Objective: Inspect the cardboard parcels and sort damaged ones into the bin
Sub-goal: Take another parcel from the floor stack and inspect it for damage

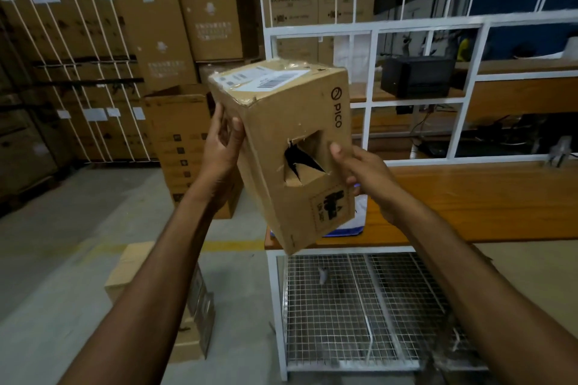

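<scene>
Warehouse floor (78, 228); left hand (223, 147), right hand (359, 172) clasp holed parcel (275, 134), arms outstretched.

The left hand (223, 147) and the right hand (359, 172) are bare. The left forearm (150, 275) and the right forearm (453, 259) are uncovered along all their visible length, down to the bottom edge. The right thumb (339, 150) has a short nail.

Wooden table (469, 203): white-blue packet (359, 212) on near edge.
</scene>
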Motion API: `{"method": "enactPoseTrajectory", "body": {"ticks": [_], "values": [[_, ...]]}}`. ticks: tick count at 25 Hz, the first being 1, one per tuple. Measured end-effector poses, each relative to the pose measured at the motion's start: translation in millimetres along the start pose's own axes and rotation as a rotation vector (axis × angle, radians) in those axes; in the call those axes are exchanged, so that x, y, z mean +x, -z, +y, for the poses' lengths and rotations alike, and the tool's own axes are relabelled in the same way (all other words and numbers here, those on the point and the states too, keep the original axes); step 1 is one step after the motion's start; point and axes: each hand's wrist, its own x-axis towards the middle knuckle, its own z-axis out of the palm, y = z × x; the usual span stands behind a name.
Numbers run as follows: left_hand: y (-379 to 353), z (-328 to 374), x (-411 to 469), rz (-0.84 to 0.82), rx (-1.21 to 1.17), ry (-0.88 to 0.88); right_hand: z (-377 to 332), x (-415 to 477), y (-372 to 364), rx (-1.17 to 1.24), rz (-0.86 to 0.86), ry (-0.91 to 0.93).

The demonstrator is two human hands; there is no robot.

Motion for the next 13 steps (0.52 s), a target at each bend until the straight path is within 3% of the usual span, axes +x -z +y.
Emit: {"method": "enactPoseTrajectory", "body": {"ticks": [4,9,13], "values": [[-9,-3,0,-0.02,0.098,0.063,6,6,-8,-0.104,0.078,0.144],[-18,-4,-14,-0.233,0.024,0.063,11,9,-12,-0.199,0.191,0.219],[-11,-12,-13,-0.25,-0.004,0.109,5,7,-14,-0.235,0.23,0.236]]}}
